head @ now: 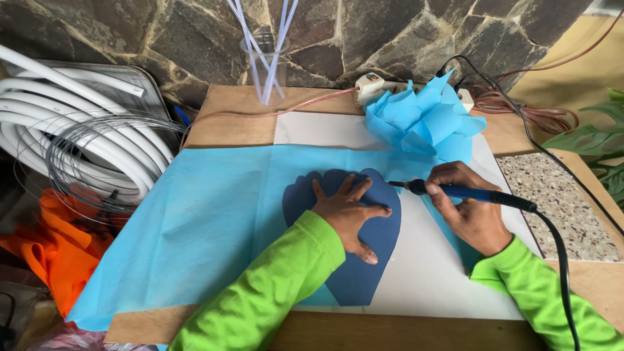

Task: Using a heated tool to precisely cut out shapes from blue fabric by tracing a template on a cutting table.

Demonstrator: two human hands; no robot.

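Your left hand [348,211] lies flat with fingers spread open, pressing a dark blue petal-shaped template [364,273] onto the light blue non-woven fabric sheet [195,221] spread across the wooden worktop [227,104]. Your right hand [469,208] has its fingers closed around a blue-handled corded hot cutting pen [468,192], its tip at the template's upper right edge. Crumpled blue fabric pieces [422,120] sit just behind.

Wooden board table [227,123] against the stone wall.
A white sheet [429,273] lies flat on it, light blue fabric [195,221] spread across.
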